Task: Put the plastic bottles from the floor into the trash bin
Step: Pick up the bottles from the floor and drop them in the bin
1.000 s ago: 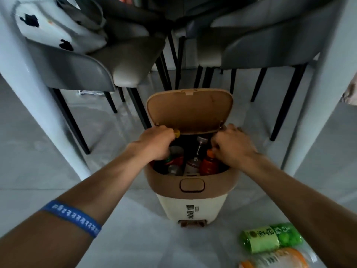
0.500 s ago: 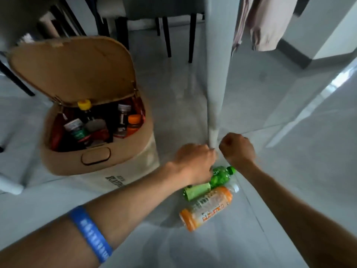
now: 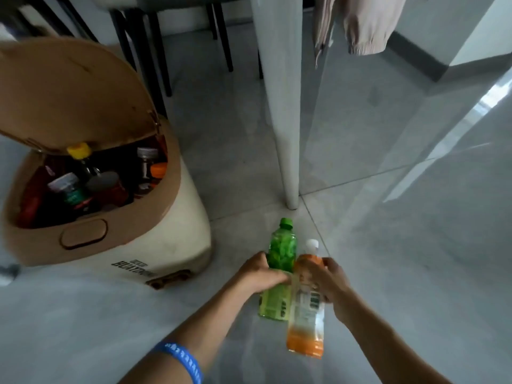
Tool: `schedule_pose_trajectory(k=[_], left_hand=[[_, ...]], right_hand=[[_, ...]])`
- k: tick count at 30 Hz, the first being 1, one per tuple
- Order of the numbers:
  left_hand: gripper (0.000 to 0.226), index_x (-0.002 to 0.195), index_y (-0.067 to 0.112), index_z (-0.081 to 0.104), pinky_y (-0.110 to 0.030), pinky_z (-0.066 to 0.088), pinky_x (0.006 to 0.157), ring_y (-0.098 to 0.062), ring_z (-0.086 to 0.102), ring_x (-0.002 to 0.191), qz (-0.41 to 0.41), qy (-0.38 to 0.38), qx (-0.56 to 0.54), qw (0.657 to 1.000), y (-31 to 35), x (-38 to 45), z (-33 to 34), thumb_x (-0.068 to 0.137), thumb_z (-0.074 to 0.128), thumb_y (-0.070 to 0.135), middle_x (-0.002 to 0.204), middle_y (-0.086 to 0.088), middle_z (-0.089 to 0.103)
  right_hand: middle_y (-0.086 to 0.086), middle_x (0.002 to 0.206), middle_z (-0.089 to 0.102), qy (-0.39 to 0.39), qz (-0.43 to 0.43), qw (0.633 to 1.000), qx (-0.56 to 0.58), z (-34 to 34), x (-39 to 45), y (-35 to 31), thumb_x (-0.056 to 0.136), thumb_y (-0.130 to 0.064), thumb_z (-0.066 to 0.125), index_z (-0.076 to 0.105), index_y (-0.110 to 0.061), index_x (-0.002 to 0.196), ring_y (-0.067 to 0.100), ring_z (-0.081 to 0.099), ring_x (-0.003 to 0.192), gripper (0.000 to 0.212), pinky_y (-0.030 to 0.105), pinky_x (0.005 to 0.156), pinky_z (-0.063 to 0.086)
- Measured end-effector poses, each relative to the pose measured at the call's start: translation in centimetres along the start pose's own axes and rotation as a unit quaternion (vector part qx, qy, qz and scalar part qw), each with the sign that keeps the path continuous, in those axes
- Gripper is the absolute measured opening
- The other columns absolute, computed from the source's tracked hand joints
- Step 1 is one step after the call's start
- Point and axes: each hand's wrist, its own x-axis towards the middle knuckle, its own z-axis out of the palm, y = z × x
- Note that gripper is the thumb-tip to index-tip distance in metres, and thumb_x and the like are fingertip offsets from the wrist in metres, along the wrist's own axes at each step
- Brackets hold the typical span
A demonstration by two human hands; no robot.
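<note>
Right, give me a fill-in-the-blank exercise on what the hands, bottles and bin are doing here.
1. The left hand grips the green plastic bottle, whose cap is coloured ____.
2. The right hand grips the orange plastic bottle, whose cap is coloured ____.
3. The hinged tan lid of the cream plastic trash bin stands ____.
4. The wristband on the left arm is coloured ____.

Missing words: green; white; open; blue
</note>
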Motion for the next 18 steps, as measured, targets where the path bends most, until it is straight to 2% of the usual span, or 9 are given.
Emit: schedule_pose_trajectory(k=[1,3,5,7,8,11,14,16,18], left_hand=[[0.057,0.108,0.018,0.065,-0.024,0.054,0.084,-0.014,0.065,0.095,0.019,0.007,-0.021,1.000,0.9,-0.7,-0.8,0.056,0.084,0.031,0.108,-0.001,0.071],[0.064,0.119,0.019,0.058,-0.024,0.053,0.084,-0.014,0.063,0.099,0.090,0.016,-0.037,0.995,2.9,-2.2,-2.8,0.062,0.085,0.010,0.112,-0.002,0.069],[0.061,0.114,0.025,0.059,-0.023,0.053,0.086,-0.010,0.064,0.097,0.160,0.018,-0.064,0.985,5.2,-4.6,-5.4,0.064,0.085,0.004,0.109,0.002,0.069],[0.035,0.091,0.028,0.065,-0.019,0.052,0.083,-0.003,0.065,0.086,0.205,0.029,-0.095,0.974,7.1,-7.1,-8.9,0.069,0.085,0.009,0.096,0.009,0.072],[0.029,0.088,0.029,0.066,-0.018,0.053,0.084,-0.001,0.066,0.086,0.225,0.051,-0.104,0.968,7.9,-8.8,-11.5,0.071,0.086,0.018,0.095,0.012,0.073],[0.049,0.113,0.031,0.068,-0.026,0.052,0.091,-0.005,0.067,0.099,0.267,0.103,-0.069,0.956,10.3,-13.1,-17.2,0.068,0.085,0.043,0.109,0.013,0.073],[0.047,0.113,0.032,0.069,-0.021,0.052,0.086,0.001,0.068,0.096,0.327,0.184,-0.071,0.924,10.2,-18.4,-24.2,0.069,0.084,0.040,0.105,0.016,0.075],[0.044,0.108,0.035,0.067,-0.016,0.051,0.083,0.007,0.067,0.092,0.354,0.239,-0.077,0.901,8.9,-20.8,-28.1,0.069,0.085,0.035,0.101,0.018,0.074],[0.056,0.113,0.040,0.057,-0.009,0.048,0.076,0.014,0.063,0.087,0.353,0.293,-0.080,0.885,6.4,-22.2,-31.2,0.067,0.087,0.028,0.100,0.021,0.070]], right_hand=[[0.010,0.084,0.068,0.009,-0.020,0.999,0.040,-0.4,0.0,-1.3,0.087,-0.031,0.069,0.064,-0.010,0.102,0.020,0.065,0.068,0.027,0.027,0.054,0.048],[0.014,0.087,0.071,0.032,-0.063,0.993,0.099,-1.1,-0.2,-4.7,0.088,-0.037,0.066,0.069,-0.009,0.101,0.022,0.066,0.068,0.031,0.029,0.057,0.052],[0.015,0.091,0.074,0.050,-0.117,0.986,0.109,-1.6,-1.1,-8.9,0.086,-0.044,0.065,0.072,-0.012,0.098,0.024,0.068,0.073,0.035,0.036,0.065,0.058],[0.013,0.096,0.074,0.054,-0.173,0.975,0.129,-1.8,-3.1,-12.9,0.086,-0.050,0.063,0.073,-0.016,0.100,0.025,0.070,0.081,0.037,0.041,0.074,0.059],[0.012,0.097,0.074,0.052,-0.204,0.967,0.141,-1.2,-4.5,-15.2,0.086,-0.052,0.062,0.072,-0.018,0.102,0.026,0.070,0.084,0.039,0.042,0.076,0.058],[0.009,0.098,0.075,0.046,-0.285,0.941,0.176,0.1,-7.8,-20.1,0.085,-0.053,0.062,0.071,-0.020,0.106,0.023,0.072,0.087,0.040,0.040,0.074,0.059],[0.003,0.091,0.074,0.042,-0.356,0.907,0.219,3.4,-12.0,-25.1,0.084,-0.050,0.065,0.069,-0.021,0.104,0.010,0.070,0.076,0.036,0.030,0.063,0.057],[0.002,0.092,0.072,0.027,-0.395,0.889,0.231,5.6,-14.2,-27.4,0.080,-0.052,0.068,0.065,-0.024,0.102,0.010,0.069,0.076,0.036,0.031,0.065,0.056],[0.002,0.100,0.070,-0.013,-0.425,0.877,0.225,7.8,-15.7,-28.7,0.081,-0.050,0.068,0.060,-0.027,0.104,0.012,0.071,0.082,0.033,0.031,0.068,0.058]])
